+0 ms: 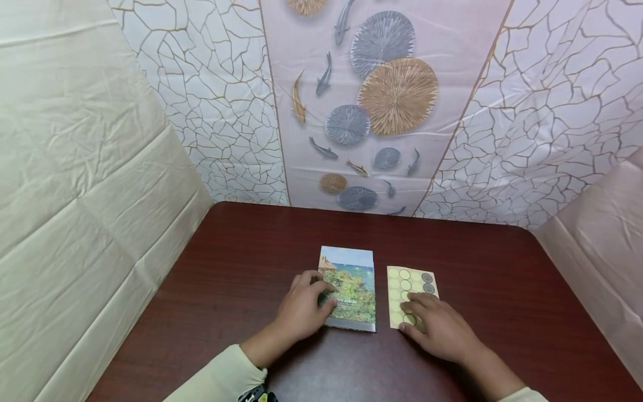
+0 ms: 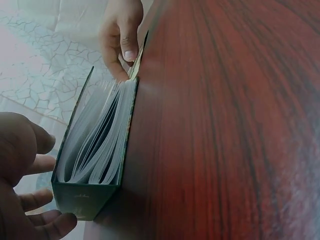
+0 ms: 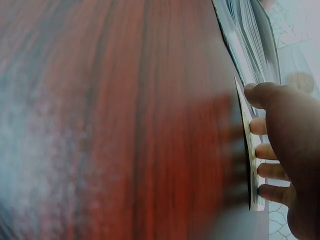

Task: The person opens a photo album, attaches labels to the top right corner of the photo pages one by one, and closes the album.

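Note:
A closed photo album [image 1: 351, 279] with a painted seaside garden cover lies near the middle of the table. My left hand [image 1: 305, 304] is at its left side, with relaxed fingers over the cover's edge. In the left wrist view, the fingers are beside the album's dark green spine [image 2: 85, 197], and its thick pages [image 2: 100, 145] show from the end. To the right lies a pale yellow sheet [image 1: 397, 285] with rows of round stickers, a couple of them dark grey. My right hand [image 1: 439, 326] rests on its lower right part, fingertips touching it and covering some rounds.
The dark red-brown wooden table [image 1: 226, 268] has rounded back corners. Behind it hangs a patterned cloth [image 1: 231, 100] with fish and discs. Plain cream cloth [image 1: 75, 195] borders the left side. A dark wristband [image 1: 256, 393] shows by the left sleeve.

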A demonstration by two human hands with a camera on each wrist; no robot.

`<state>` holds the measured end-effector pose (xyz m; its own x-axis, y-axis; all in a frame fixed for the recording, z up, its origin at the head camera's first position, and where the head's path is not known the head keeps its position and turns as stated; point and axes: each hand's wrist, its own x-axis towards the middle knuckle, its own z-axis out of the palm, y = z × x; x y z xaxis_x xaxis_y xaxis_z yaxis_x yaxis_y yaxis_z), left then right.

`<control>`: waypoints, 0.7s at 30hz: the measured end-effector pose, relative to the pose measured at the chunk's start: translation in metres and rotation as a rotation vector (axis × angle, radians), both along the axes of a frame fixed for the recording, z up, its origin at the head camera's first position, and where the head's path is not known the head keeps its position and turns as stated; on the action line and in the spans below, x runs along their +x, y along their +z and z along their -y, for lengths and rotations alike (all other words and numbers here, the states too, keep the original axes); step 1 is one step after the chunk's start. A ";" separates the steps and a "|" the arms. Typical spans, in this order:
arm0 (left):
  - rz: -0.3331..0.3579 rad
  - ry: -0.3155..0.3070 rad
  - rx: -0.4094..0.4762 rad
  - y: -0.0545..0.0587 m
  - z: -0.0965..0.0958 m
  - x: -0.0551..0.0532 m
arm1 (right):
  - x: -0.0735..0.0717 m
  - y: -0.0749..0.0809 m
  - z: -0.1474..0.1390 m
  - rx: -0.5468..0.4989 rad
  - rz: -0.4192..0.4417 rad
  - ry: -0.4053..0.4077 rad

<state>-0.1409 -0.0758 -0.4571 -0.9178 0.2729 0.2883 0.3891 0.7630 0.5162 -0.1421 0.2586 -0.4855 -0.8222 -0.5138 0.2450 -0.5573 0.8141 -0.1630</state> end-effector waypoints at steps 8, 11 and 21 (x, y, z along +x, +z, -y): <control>-0.014 0.042 0.049 0.004 0.009 -0.006 | 0.002 0.005 -0.003 -0.050 -0.045 -0.028; -0.012 0.066 0.063 0.007 0.016 -0.009 | 0.001 0.011 -0.006 -0.068 -0.071 -0.043; -0.098 0.076 -0.099 0.020 0.067 -0.034 | -0.008 0.039 -0.034 -0.059 -0.114 -0.188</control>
